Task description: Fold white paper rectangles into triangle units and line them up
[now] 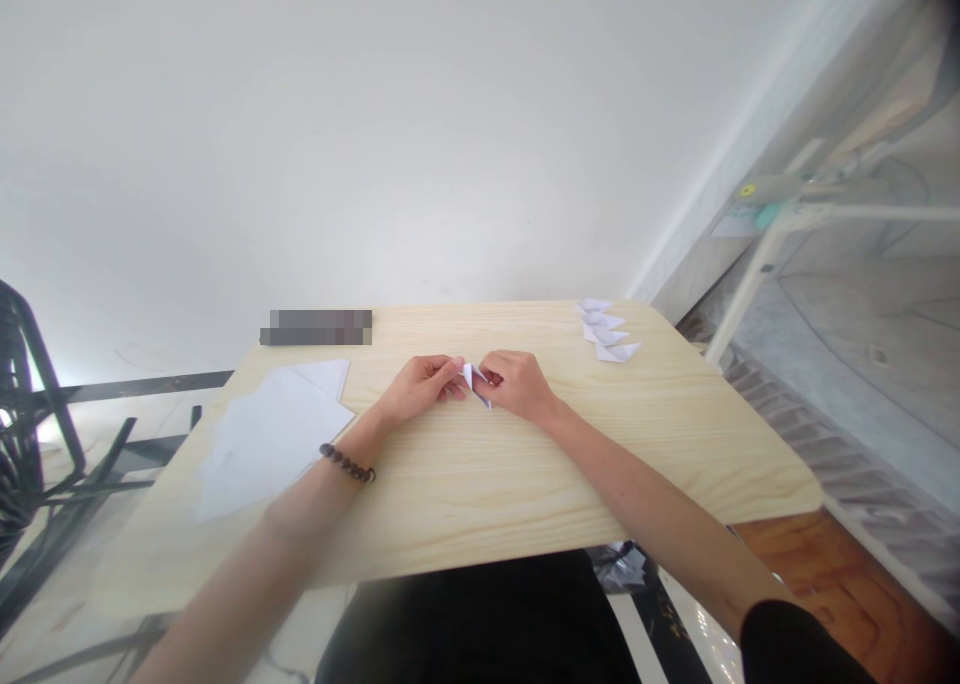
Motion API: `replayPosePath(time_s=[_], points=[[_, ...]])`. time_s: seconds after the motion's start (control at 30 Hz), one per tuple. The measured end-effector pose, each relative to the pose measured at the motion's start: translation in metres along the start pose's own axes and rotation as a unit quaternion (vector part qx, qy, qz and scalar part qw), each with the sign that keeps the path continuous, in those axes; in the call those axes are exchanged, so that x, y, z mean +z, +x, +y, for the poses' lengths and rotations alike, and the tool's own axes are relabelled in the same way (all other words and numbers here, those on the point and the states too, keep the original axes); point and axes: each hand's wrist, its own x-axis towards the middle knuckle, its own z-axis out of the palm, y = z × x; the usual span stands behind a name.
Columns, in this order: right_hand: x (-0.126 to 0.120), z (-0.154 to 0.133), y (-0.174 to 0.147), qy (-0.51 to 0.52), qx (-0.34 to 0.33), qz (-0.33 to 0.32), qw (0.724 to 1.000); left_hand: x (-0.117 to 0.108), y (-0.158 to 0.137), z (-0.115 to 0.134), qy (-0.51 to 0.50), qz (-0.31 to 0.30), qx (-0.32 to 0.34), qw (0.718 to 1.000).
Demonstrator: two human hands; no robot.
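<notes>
Just above the middle of the table, my left hand and my right hand hold a small piece of folded white paper between them. My left thumb and fingers pinch its left side. On the other side, the fingers of my right hand are at the paper's opening, with part of it hidden behind them. Several folded paper boats stand in an overlapping row at the back right. A loose stack of white paper sheets lies to the left, beside my left forearm.
A dark, blurred-out flat object lies at the table's back left edge. The light wooden table meets a white wall behind. A black chair stands left; a white metal frame is on the right.
</notes>
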Motion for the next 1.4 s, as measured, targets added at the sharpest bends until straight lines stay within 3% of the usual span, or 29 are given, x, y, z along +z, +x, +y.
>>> replayPosePath(time_s=[0.37, 0.8, 1.4], points=[[0.005, -0.005, -0.001, -0.025, -0.086, 0.065, 0.994, -0.006, 0.000, 0.004, -0.030, -0.045, -0.014, 0.998], [-0.002, 0.002, -0.002, 0.145, 0.028, 0.001, 0.989, -0.008, 0.003, -0.006, -0.042, 0.009, -0.047, 0.998], [-0.003, 0.007, -0.003, 0.236, 0.088, -0.029, 0.967, -0.006, 0.005, -0.011, -0.139, 0.040, -0.050, 0.988]])
